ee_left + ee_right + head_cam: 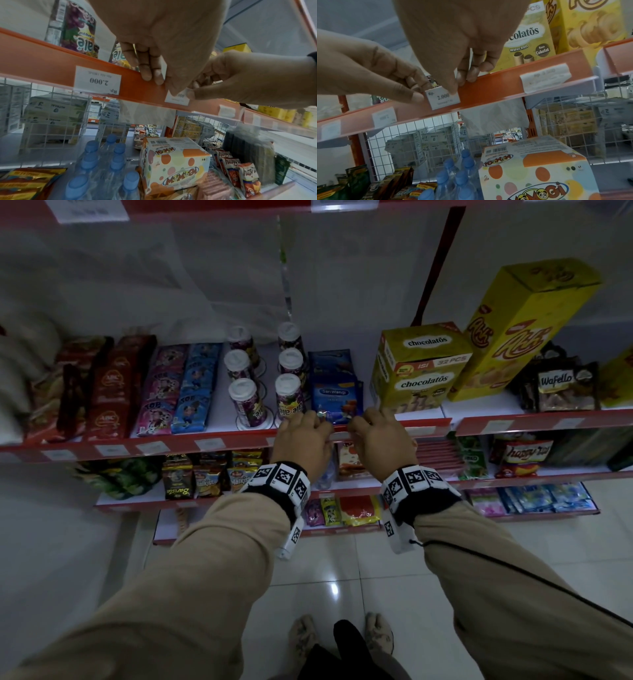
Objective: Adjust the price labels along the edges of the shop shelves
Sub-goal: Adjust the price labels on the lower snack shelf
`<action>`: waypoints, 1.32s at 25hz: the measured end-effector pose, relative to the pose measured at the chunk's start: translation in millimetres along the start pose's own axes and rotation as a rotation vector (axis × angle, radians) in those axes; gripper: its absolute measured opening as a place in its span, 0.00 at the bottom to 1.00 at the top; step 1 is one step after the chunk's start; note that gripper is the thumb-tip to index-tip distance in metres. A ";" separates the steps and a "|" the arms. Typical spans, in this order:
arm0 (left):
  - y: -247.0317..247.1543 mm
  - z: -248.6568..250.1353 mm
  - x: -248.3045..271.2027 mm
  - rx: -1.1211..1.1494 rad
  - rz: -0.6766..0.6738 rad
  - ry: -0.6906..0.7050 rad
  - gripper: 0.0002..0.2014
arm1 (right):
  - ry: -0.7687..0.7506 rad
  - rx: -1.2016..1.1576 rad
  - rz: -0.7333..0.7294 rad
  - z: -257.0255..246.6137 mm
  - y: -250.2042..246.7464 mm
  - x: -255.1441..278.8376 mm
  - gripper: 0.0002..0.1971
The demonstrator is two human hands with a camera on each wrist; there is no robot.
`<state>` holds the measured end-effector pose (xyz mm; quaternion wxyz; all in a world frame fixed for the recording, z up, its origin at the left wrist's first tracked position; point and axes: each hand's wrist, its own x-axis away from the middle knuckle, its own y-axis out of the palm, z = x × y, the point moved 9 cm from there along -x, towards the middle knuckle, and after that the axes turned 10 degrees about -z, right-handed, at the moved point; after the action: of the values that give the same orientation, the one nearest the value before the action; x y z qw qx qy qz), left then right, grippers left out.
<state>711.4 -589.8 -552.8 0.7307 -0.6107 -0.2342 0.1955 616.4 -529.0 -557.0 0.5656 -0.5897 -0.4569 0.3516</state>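
A white price label [339, 435] marked 2.000 sits in the red edge strip [239, 440] of the middle shelf, below a blue SariWangi pack [337, 395]. My left hand [317, 422] is at the label's left end and my right hand [356, 424] at its right end. In the right wrist view the right hand [458, 86] presses its thumb on the label [444, 99] with its fingers [471, 75] hooked over the strip's top. The left hand [164, 83] does the same, thumb at the label's [176, 100] edge.
More labels sit along the strip: one to the left [97, 79] and a curled one to the right [545, 79]. Ale-ale cups [248, 402] and a chocolatos box [419, 368] stand just behind the edge. A Momogi box [175, 166] and water bottles [102, 169] fill the shelf below.
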 end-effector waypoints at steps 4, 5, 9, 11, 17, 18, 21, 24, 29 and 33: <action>2.7 -1.6 3.4 0.007 -0.013 0.011 0.16 | 0.009 0.012 -0.011 1.0 2.4 0.6 0.12; 1.8 -1.9 3.6 0.011 -0.016 0.008 0.16 | 0.010 0.014 -0.013 1.2 1.6 0.4 0.11; 0.7 -0.1 2.7 -0.030 -0.048 -0.007 0.16 | 0.006 0.021 0.003 0.4 -1.0 1.7 0.10; 1.4 0.7 3.7 -0.057 -0.063 -0.016 0.16 | 0.011 0.037 -0.007 0.2 0.4 1.5 0.09; -0.2 2.8 5.3 -0.105 -0.088 -0.022 0.18 | -0.002 -0.001 0.023 2.0 -4.0 4.5 0.09; 0.3 2.9 5.5 -0.114 -0.093 -0.025 0.18 | -0.011 -0.001 0.026 1.6 -4.2 4.9 0.09; 0.7 4.7 3.3 -0.146 -0.094 -0.041 0.17 | -0.006 0.022 -0.031 2.0 -0.4 1.7 0.10; 1.4 7.1 2.4 -0.169 -0.093 -0.064 0.17 | 0.002 0.042 -0.073 4.3 4.0 0.4 0.12; 4.3 2.2 8.6 -0.128 -0.072 -0.074 0.20 | -0.062 -0.073 0.000 6.5 -3.2 6.5 0.12; 2.2 -1.7 14.0 -0.111 -0.057 -0.064 0.19 | -0.094 -0.062 0.044 0.6 -9.4 9.7 0.13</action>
<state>723.8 -582.8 -553.7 0.6931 -0.6369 -0.2850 0.1809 617.8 -520.2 -546.8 0.5174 -0.5996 -0.4805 0.3768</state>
